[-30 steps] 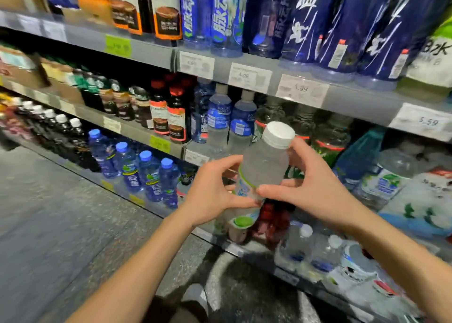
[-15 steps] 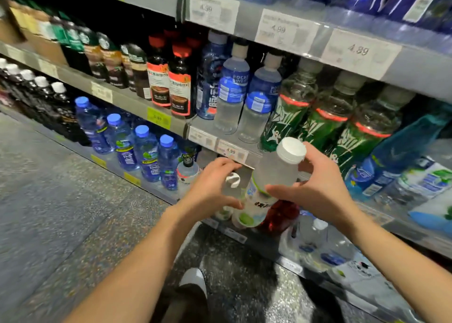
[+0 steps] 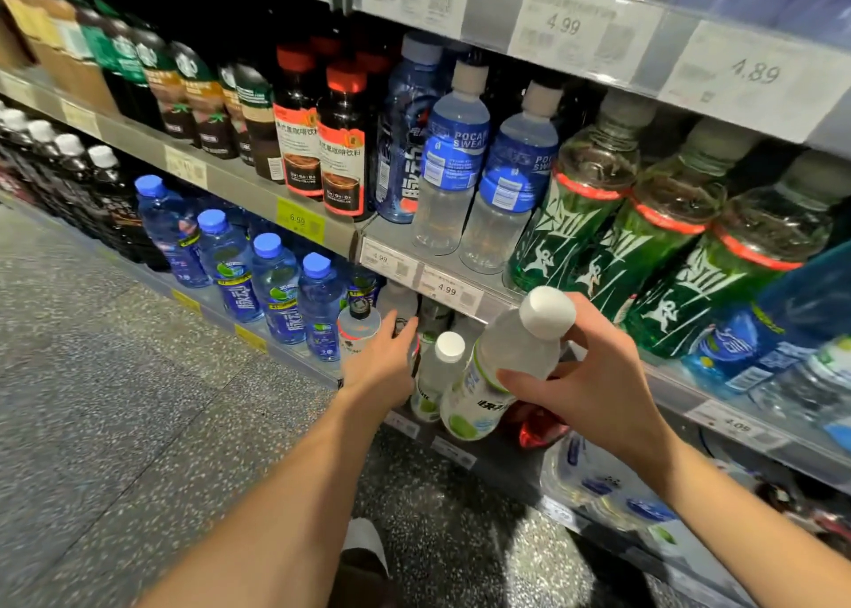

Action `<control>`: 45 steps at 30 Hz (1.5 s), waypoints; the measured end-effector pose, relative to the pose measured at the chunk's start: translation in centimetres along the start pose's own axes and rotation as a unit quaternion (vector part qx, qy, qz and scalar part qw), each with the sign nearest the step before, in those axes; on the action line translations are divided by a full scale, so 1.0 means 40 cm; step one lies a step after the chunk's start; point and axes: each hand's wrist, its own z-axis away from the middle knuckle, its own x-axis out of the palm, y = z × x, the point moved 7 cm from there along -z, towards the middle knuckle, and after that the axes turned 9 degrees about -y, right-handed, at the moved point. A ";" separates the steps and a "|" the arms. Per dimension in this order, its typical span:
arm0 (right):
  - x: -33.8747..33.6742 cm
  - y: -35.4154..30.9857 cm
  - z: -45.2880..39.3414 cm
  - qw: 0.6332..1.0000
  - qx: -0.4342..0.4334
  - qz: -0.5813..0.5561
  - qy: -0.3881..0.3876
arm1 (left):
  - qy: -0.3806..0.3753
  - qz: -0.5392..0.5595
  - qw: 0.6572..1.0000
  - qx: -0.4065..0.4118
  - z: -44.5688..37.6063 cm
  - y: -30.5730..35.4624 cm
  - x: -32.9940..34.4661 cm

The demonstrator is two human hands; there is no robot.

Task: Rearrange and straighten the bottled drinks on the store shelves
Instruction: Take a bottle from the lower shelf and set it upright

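Two hands work: my right hand (image 3: 598, 391) grips the tilted, white-capped cloudy plastic bottle (image 3: 511, 359), while my left hand (image 3: 384, 361), fingers extended, reaches into the lower shelf (image 3: 258, 338) just beside it.

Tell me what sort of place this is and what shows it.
Most likely the drinks aisle of a shop or supermarket. Tiered shelves hold rows of bottled drinks, such as the blue-labelled bottles, and printed price tags run along the shelf edges. The person's right hand holds a white-capped bottle.
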 end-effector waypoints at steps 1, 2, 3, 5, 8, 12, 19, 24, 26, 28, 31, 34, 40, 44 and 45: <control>0.002 0.006 -0.002 1.000 0.002 -0.007 -0.001 | 0.013 0.001 1.000 0.002 -0.011 0.001 -0.001; 0.004 0.013 -0.004 1.000 0.007 -0.014 -0.003 | 0.032 0.005 0.999 0.002 -0.020 0.001 -0.005; 0.007 0.018 -0.005 1.000 0.010 -0.018 -0.006 | 0.050 0.008 0.999 0.002 -0.024 0.001 -0.010; 0.010 0.029 -0.007 1.000 0.017 -0.014 -0.011 | 0.072 0.003 0.997 0.006 -0.030 0.000 -0.015; 0.017 0.048 -0.007 0.999 0.032 0.017 -0.020 | 0.080 0.015 0.996 0.026 -0.019 0.004 -0.021; 0.036 0.061 -0.009 0.999 0.044 0.010 -0.016 | 0.071 0.037 0.996 0.050 0.015 -0.003 -0.044; 0.110 0.051 -0.047 0.996 0.058 -0.048 -0.045 | 0.159 0.087 0.979 0.095 0.141 -0.018 -0.165; 0.187 0.052 -0.085 0.995 0.050 -0.045 -0.077 | 0.184 0.119 0.969 0.119 0.233 -0.044 -0.222; 0.223 0.063 -0.101 0.995 0.039 -0.030 -0.084 | 0.185 0.122 0.968 0.116 0.259 -0.051 -0.229; 0.258 0.076 -0.117 0.996 0.015 -0.007 -0.090 | 0.183 0.130 0.967 0.119 0.282 -0.060 -0.236; 0.303 0.099 -0.137 0.995 -0.012 0.041 -0.095 | 0.191 0.136 0.964 0.127 0.313 -0.071 -0.255; 0.339 0.143 -0.152 0.993 0.000 0.063 -0.098 | 0.209 0.148 0.958 0.130 0.334 -0.085 -0.272; 0.406 0.221 -0.180 0.966 0.048 0.201 -0.156 | 0.218 0.141 0.959 0.117 0.334 -0.104 -0.269; 0.432 0.236 -0.204 0.941 0.066 0.281 -0.178 | 0.205 0.150 0.962 0.101 0.324 -0.115 -0.258; 0.437 0.240 -0.211 0.936 0.076 0.289 -0.188 | 0.199 0.151 0.963 0.099 0.320 -0.116 -0.255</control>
